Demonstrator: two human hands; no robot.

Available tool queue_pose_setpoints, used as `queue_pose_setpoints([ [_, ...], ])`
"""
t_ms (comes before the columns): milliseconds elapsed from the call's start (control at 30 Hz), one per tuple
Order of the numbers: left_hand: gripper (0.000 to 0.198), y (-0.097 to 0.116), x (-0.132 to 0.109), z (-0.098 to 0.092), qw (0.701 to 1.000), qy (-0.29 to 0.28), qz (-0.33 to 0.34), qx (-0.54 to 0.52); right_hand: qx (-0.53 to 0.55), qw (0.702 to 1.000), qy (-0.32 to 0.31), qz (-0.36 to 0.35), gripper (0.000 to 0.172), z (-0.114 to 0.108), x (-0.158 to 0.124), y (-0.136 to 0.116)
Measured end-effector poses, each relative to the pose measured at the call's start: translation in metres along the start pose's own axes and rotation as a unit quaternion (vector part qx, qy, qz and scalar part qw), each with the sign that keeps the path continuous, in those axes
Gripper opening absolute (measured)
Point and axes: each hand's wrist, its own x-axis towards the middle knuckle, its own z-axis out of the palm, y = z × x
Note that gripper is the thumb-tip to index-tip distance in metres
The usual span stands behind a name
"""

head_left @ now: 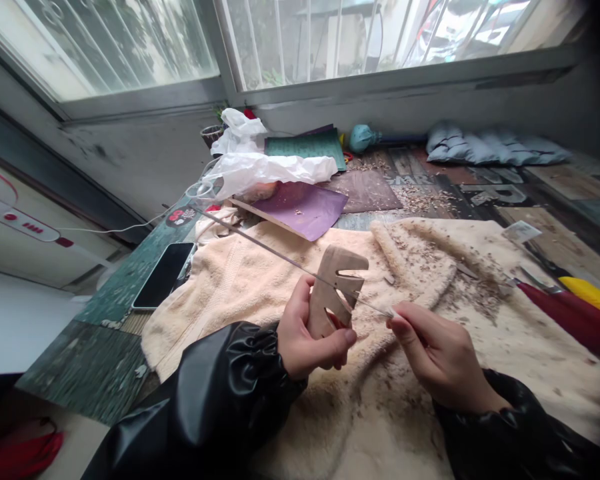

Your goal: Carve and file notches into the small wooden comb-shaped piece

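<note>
My left hand is wrapped round a small carved wooden piece, pale brown with notches cut into its right side. My right hand pinches the whitish near end of a long, thin grey rod or taut cord. This thin length runs up and left from my right fingers, crossing the wooden piece at its notches. Whether it passes through a notch or only in front of the wood, I cannot tell. Under both hands lies a cream towel strewn with wood shavings.
A phone lies left of the towel. Carving tools with red and yellow handles lie at right. Behind are a purple sheet, a white plastic bag, a teal bundle and a grey-blue cushion.
</note>
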Motion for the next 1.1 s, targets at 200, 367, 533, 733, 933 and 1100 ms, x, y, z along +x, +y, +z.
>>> queue_pose_setpoints([
  [200,0.061,0.007,0.005,0.000,0.996,0.023,-0.077,0.028,-0.031,0.996,-0.048,0.066,0.029,0.005,0.000,0.003],
  [367,0.081,0.008,0.016,-0.014,0.988,-0.042,-0.142,0.048,-0.048,0.982,-0.114,0.142,0.033,0.007,0.001,0.007],
  [533,0.085,0.008,0.019,-0.020,0.982,-0.066,-0.099,0.147,-0.054,0.967,-0.141,0.207,0.033,0.009,-0.001,0.009],
  [733,0.089,-0.001,0.012,-0.023,0.947,-0.047,-0.094,0.303,-0.038,0.953,-0.197,0.228,0.036,0.008,0.001,0.010],
  [933,0.039,0.008,0.018,-0.030,0.774,0.089,0.143,0.610,0.016,0.940,-0.235,0.245,0.032,0.003,0.004,0.006],
  [1100,0.033,0.014,0.035,-0.019,0.828,-0.071,0.294,0.472,0.108,0.931,-0.251,0.241,0.034,0.002,0.006,0.003],
])
